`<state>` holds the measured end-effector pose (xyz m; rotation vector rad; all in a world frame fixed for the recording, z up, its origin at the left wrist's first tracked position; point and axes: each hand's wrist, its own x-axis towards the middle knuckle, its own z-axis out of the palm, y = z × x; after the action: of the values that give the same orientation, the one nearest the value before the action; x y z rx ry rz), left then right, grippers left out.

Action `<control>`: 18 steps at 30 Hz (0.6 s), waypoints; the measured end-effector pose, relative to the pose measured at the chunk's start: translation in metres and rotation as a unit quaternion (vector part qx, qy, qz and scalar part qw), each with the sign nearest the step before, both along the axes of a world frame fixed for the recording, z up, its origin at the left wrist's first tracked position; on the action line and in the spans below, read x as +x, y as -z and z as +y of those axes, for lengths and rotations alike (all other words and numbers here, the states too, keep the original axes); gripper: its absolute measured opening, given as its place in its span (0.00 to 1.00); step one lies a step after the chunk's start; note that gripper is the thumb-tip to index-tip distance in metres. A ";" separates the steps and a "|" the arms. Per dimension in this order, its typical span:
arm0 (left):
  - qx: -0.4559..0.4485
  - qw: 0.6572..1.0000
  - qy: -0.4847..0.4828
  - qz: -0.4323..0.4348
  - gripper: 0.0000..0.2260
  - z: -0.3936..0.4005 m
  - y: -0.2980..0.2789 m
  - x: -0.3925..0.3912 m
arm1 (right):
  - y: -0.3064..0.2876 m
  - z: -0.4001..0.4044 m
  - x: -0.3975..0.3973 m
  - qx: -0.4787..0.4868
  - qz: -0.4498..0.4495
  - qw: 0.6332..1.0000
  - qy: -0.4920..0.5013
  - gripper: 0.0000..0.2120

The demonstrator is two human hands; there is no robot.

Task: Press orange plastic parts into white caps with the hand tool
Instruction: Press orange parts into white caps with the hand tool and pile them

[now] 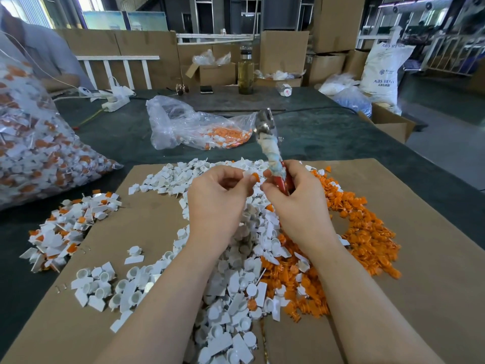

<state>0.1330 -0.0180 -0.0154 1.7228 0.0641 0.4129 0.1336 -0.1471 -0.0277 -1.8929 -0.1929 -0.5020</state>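
Cap and insert pinched at frame centre, tool raised and not yet applied

Risk: the orange insert (255,177) may tilt or slip from the white cap (247,174) before pressing, since only fingertips steady it; the upright hand tool (270,148), held low on its red handle, may swing off target. Grip: left hand (217,198) pinches cap and insert between thumb and forefinger. Right hand (296,198) curls around the tool handle, its fingertips near the insert. Loose white caps (231,285) and orange parts (367,232) lie heaped on the cardboard sheet (420,285) below.
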 end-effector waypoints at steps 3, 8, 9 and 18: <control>-0.071 0.997 0.009 0.016 0.05 0.003 -0.003 0.002 | 0.000 -0.005 0.001 0.034 0.043 0.997 -0.050 0.06; -0.158 0.987 0.028 0.014 0.04 0.008 -0.004 0.005 | 0.001 -0.012 0.002 0.005 0.100 0.990 -0.095 0.06; -0.168 0.985 0.031 0.011 0.03 0.009 -0.004 0.005 | 0.001 -0.013 0.001 -0.003 0.109 0.989 -0.104 0.07; -0.216 0.975 0.038 -0.019 0.04 0.021 -0.005 0.008 | -0.001 -0.019 -0.001 -0.092 0.166 0.965 -0.181 0.10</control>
<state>0.1407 0.0026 -0.0105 1.2837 0.0553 0.3460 0.1322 -0.1662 -0.0263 -2.0308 -0.3650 0.0852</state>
